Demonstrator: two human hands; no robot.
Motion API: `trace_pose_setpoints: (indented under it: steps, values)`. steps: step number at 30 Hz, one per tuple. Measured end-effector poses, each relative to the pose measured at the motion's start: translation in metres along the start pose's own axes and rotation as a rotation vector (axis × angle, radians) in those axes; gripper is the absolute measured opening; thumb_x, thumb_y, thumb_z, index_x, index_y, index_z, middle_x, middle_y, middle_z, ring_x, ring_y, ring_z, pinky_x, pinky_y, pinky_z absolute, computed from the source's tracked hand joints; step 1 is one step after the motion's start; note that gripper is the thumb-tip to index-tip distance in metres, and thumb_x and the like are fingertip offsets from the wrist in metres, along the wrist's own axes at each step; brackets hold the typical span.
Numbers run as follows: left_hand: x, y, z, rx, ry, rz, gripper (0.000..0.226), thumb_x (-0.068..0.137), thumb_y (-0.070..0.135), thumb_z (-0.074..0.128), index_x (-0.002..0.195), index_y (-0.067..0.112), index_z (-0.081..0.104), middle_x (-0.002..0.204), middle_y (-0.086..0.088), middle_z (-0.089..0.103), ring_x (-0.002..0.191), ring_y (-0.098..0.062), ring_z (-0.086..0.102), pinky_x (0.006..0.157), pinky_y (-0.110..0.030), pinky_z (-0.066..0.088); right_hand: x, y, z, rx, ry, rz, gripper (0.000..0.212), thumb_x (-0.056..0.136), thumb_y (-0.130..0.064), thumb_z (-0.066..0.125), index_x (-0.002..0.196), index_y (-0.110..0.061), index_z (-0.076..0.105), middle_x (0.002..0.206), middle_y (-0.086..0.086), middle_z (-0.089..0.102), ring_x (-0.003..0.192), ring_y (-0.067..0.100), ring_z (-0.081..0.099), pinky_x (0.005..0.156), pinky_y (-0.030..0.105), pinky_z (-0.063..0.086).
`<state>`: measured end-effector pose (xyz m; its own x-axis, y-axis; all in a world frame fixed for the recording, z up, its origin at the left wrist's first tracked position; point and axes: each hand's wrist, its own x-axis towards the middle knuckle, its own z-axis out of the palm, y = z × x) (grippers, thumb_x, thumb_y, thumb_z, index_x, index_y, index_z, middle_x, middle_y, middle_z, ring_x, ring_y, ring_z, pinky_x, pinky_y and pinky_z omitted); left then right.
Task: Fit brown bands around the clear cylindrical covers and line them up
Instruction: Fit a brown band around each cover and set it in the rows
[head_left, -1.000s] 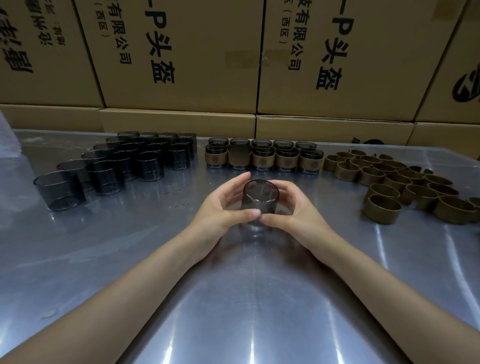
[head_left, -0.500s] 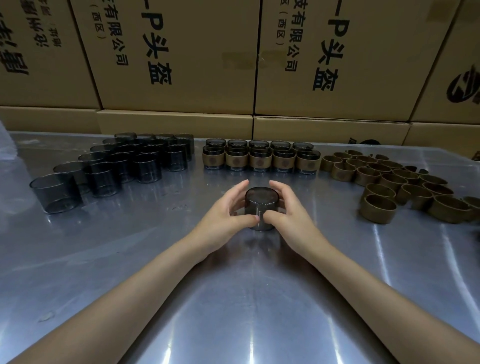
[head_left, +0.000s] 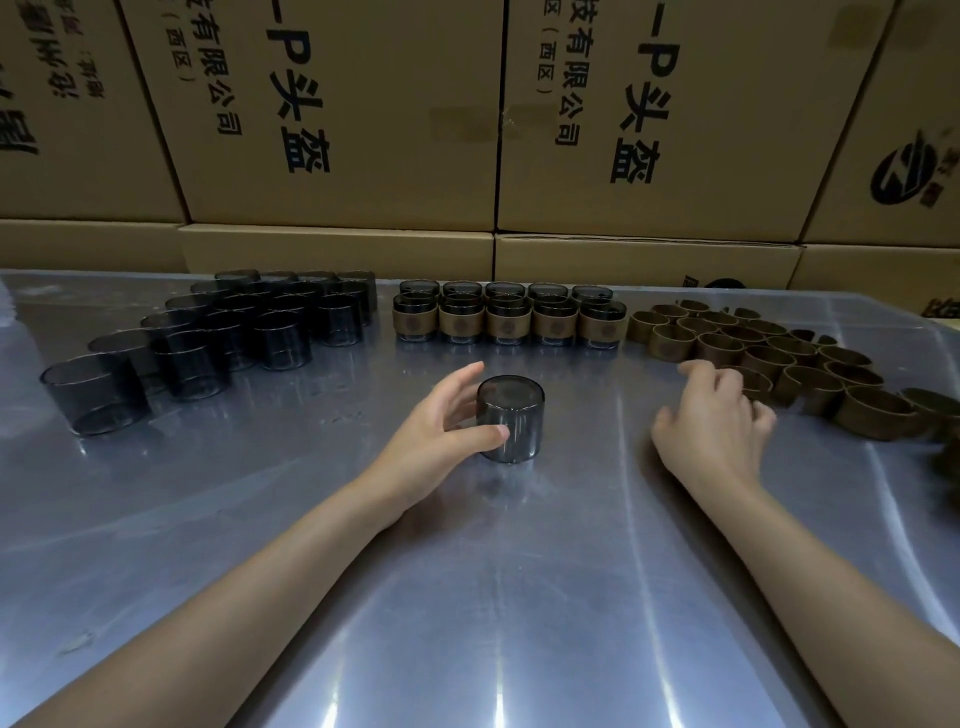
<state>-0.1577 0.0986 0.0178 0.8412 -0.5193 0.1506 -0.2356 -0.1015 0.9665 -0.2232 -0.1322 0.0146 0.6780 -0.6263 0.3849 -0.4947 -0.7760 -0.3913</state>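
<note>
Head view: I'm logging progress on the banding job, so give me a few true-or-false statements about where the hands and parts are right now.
1. The left hand holds a cover standing on the table. True.
2. That cover already wears a brown band. False: it is bare.
3. The right hand also grips the cover. False: it is off to the right, by the loose bands.
4. The banded covers stand in rows at the back centre. True.
5. The bare covers lie right of the banded ones. False: they are on the left.
</note>
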Motion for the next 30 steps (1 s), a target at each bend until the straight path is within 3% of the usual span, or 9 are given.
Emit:
trace_pose_setpoints:
  steps: [4, 7, 9, 12, 15, 18, 21, 24, 30]
  values:
    - [-0.001, 0.001, 0.001, 0.007, -0.010, 0.002, 0.067, 0.088, 0.006, 0.065, 0.146, 0.022, 0.034, 0.134, 0.008, 0.051, 0.123, -0.007, 0.049, 0.092, -0.015, 0.042, -0.004, -0.016, 0.004, 0.134, -0.062, -0.292, 0.053, 0.090, -0.023, 0.065, 0.137, -0.017, 0.042, 0.115, 0.002, 0.053, 0.115, 0.023, 0.052, 0.108, 0.042, 0.031]
    - [-0.001, 0.001, 0.001, 0.003, -0.009, 0.005, 0.067, 0.089, 0.006, 0.064, 0.146, 0.021, 0.034, 0.135, 0.007, 0.051, 0.122, -0.007, 0.050, 0.093, -0.016, 0.041, -0.008, -0.023, 0.008, 0.103, 0.083, -0.404, 0.057, 0.085, -0.033, 0.071, 0.134, -0.016, 0.048, 0.118, 0.005, 0.051, 0.114, 0.024, 0.048, 0.099, 0.040, 0.038]
    - [-0.001, 0.002, 0.001, -0.004, -0.011, 0.008, 0.066, 0.089, 0.005, 0.064, 0.146, 0.021, 0.035, 0.134, 0.006, 0.052, 0.122, -0.008, 0.050, 0.093, -0.016, 0.043, -0.010, -0.025, 0.011, 0.047, 0.123, -0.330, 0.069, 0.082, -0.045, 0.070, 0.138, -0.014, 0.043, 0.131, 0.011, 0.043, 0.121, 0.030, 0.042, 0.097, 0.042, 0.040]
    - [-0.002, 0.003, 0.001, -0.014, -0.018, 0.012, 0.065, 0.089, 0.005, 0.063, 0.146, 0.020, 0.035, 0.136, 0.005, 0.052, 0.124, -0.009, 0.050, 0.097, -0.018, 0.042, -0.008, -0.021, 0.016, 0.045, -0.090, -0.127, 0.079, 0.083, -0.058, 0.063, 0.142, -0.016, 0.032, 0.140, 0.013, 0.044, 0.126, 0.033, 0.043, 0.098, 0.044, 0.041]
    - [-0.001, 0.001, 0.000, -0.010, -0.027, 0.015, 0.064, 0.089, 0.007, 0.063, 0.146, 0.021, 0.035, 0.137, 0.005, 0.051, 0.126, -0.009, 0.048, 0.102, -0.021, 0.038, -0.003, -0.018, 0.016, 0.203, -0.137, -0.122, 0.062, 0.086, -0.048, 0.065, 0.136, -0.019, 0.040, 0.132, 0.007, 0.056, 0.121, 0.028, 0.049, 0.092, 0.039, 0.045]
    - [0.001, 0.000, 0.000, -0.017, -0.034, 0.023, 0.061, 0.089, 0.012, 0.063, 0.144, 0.023, 0.038, 0.135, 0.008, 0.053, 0.124, -0.006, 0.050, 0.098, -0.017, 0.041, -0.006, -0.022, 0.014, 0.409, -0.013, -0.261, 0.058, 0.086, -0.035, 0.067, 0.137, -0.023, 0.042, 0.134, -0.001, 0.054, 0.123, 0.023, 0.046, 0.091, 0.031, 0.039]
    - [0.003, -0.001, 0.000, -0.121, 0.010, 0.008, 0.056, 0.081, 0.035, 0.064, 0.134, 0.031, 0.046, 0.135, 0.007, 0.056, 0.123, -0.005, 0.053, 0.107, -0.026, 0.039, -0.017, -0.037, 0.005, 0.573, 0.123, -0.451, 0.064, 0.084, -0.029, 0.070, 0.140, -0.021, 0.040, 0.132, -0.011, 0.051, 0.120, 0.011, 0.047, 0.095, 0.022, 0.036]
    - [0.004, -0.001, 0.001, -0.195, 0.026, -0.014, 0.057, 0.073, 0.057, 0.052, 0.125, 0.035, 0.053, 0.128, 0.010, 0.062, 0.121, -0.005, 0.055, 0.114, -0.035, 0.032, -0.035, -0.053, 0.001, 0.608, 0.109, -0.627, 0.064, 0.079, -0.035, 0.068, 0.136, -0.022, 0.042, 0.124, -0.018, 0.050, 0.114, 0.006, 0.052, 0.092, 0.022, 0.045]
    - [0.000, 0.000, 0.003, -0.205, -0.112, 0.056, 0.047, 0.091, 0.048, 0.045, 0.125, 0.018, 0.061, 0.118, -0.003, 0.070, 0.113, -0.013, 0.063, 0.088, -0.018, 0.050, -0.047, -0.064, 0.009, 0.575, -0.118, -0.708, 0.061, 0.082, -0.032, 0.063, 0.137, -0.030, 0.036, 0.123, -0.015, 0.052, 0.118, 0.009, 0.047, 0.093, 0.029, 0.044]
